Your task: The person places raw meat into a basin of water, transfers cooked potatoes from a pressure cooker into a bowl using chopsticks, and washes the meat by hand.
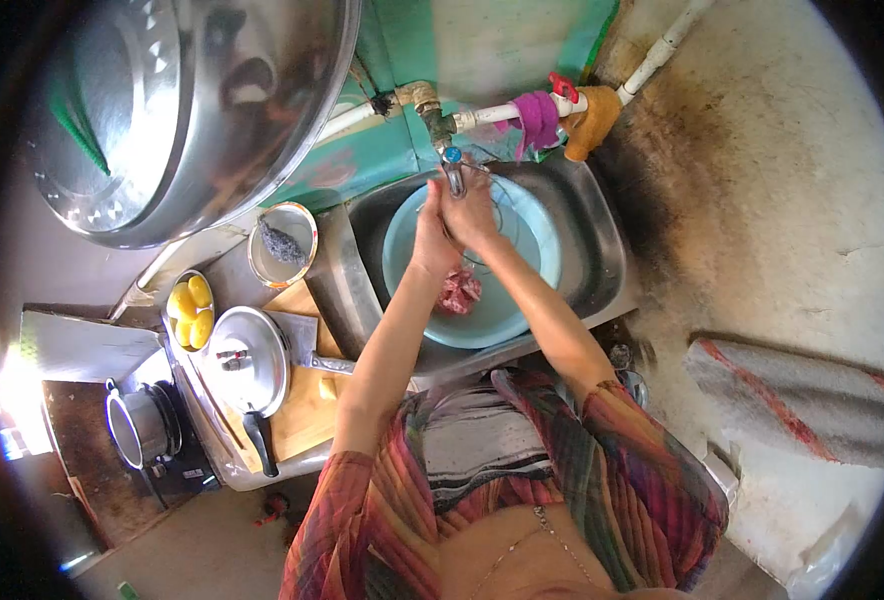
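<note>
My left hand and my right hand are pressed together just under the metal tap with its blue knob. Both seem to hold nothing; the fingers look stretched out, though the tap and the other hand cover part of them. Below them is a light blue basin with water in it. A lump of raw red meat lies in the basin, close to my left wrist. The basin stands in a stainless steel sink.
Left of the sink are a cutting board, a pressure cooker lid, a bowl of yellow, peeled-looking pieces and a bowl holding a grey scrubber. A large metal pot looms upper left. Cloths hang on the pipe.
</note>
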The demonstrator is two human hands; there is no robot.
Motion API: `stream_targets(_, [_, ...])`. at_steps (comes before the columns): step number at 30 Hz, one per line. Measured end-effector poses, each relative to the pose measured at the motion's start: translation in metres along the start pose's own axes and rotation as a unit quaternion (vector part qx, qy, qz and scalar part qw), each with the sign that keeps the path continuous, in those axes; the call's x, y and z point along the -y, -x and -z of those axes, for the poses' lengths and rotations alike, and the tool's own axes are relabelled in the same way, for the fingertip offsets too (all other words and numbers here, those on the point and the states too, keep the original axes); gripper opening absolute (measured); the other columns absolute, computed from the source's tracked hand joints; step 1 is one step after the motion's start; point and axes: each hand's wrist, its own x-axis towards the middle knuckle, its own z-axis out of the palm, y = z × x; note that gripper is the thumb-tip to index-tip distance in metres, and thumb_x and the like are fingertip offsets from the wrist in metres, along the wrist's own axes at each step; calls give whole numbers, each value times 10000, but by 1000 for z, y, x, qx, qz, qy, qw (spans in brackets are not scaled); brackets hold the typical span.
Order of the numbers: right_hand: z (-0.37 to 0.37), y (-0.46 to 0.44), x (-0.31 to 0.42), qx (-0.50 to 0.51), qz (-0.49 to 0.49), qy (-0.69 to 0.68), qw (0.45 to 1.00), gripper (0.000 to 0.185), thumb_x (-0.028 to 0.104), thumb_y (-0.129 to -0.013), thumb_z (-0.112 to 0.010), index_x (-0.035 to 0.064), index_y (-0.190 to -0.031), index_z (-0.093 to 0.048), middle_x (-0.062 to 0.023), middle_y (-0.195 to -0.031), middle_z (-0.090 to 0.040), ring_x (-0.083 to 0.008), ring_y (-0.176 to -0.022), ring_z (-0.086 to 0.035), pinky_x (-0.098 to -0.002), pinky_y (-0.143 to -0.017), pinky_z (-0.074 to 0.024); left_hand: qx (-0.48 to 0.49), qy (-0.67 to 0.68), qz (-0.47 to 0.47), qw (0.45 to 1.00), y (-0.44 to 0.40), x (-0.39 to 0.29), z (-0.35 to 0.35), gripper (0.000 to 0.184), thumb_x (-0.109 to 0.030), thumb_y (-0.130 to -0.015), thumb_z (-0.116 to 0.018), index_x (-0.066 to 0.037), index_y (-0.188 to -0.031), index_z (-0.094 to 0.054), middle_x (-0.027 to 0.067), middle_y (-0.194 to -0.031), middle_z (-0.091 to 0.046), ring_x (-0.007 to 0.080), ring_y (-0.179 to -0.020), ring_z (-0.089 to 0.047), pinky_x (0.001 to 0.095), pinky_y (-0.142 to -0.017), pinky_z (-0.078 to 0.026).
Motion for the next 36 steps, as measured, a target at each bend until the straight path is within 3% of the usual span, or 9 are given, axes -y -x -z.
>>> stream_targets(6, [11,26,26,30,53,-58,997,512,268,-915,-397,25,-1349,-278,-249,-1353,-316,-399,-1248,-311,-540,-1050,-140,56,22,-106,993,14,-33,34,529,-493,-899,-402,-100,-1245,-482,111,-1275,-483,295,-1213,-401,414,-1031,-305])
stream_targets(9, [-8,38,-20,-68,-35,173,982,448,287,-935,-376,-2,-1277,-363,-222,-1260,-458,-345,-1142,-475,-501,-986,-315,100,61,-144,983,27,-48,41,536,-474,-899,-403,-61,-1228,-496,135,-1296,-460,313,-1262,-352,427,-1076,-262])
stream_targets(10, [-3,33,-27,25,-182,-136,974,412,296,-939,-383,-2,-1222,-408,-202,-1173,-526,-318,-1041,-546,-452,-893,-404,81,64,-147,984,30,-47,40,512,-446,-900,-430,-47,-1213,-504,150,-1294,-458,313,-1255,-364,404,-1045,-318])
stream_targets(12, [9,25,-20,127,-352,-644,668,295,267,-926,-463,17,-1080,-499,-140,-917,-653,-237,-770,-660,-305,-627,-533,62,70,-151,984,30,-46,37,489,-417,-901,-457,-34,-1199,-511,166,-1291,-456,314,-1248,-376,380,-1013,-373])
stream_targets(17, [48,30,15,201,-274,-730,593,311,96,-882,-500,30,-1184,-464,-173,-1048,-609,-233,-958,-616,-339,-768,-519,-22,136,-32,990,8,-45,92,291,-251,-890,-544,11,-1011,-585,125,-1031,-619,230,-983,-599,293,-821,-516])
stream_targets(28, [56,51,-8,69,-349,-508,785,302,-11,-743,-651,6,-1013,-518,-81,-694,-600,-147,-580,-602,-245,-496,-482,-89,-62,-16,994,28,-14,50,173,-120,-906,-481,9,-1008,-533,108,-906,-606,264,-878,-610,393,-837,-497])
stream_targets(31, [64,43,-7,62,-271,-475,835,312,42,-731,-682,6,-1004,-533,-87,-653,-599,-158,-526,-582,-291,-471,-439,-117,21,-40,992,32,-10,47,173,-162,-916,-481,-6,-963,-536,64,-746,-552,215,-722,-581,393,-806,-491])
stream_targets(33, [71,29,-18,-9,-95,-225,970,168,125,-812,-600,23,-942,-573,-103,-641,-580,-197,-558,-592,-336,-522,-447,-74,43,-100,991,34,-21,59,193,-198,-926,-472,-20,-885,-536,36,-671,-501,173,-627,-516,393,-769,-487])
stream_targets(36, [107,-11,-2,-125,22,-166,978,280,236,-905,-445,47,-760,-592,-88,-660,-588,-295,-617,-569,-416,-568,-429,-93,-13,-141,985,53,-38,66,263,-247,-940,-448,-44,-795,-530,15,-625,-458,154,-558,-465,400,-723,-498])
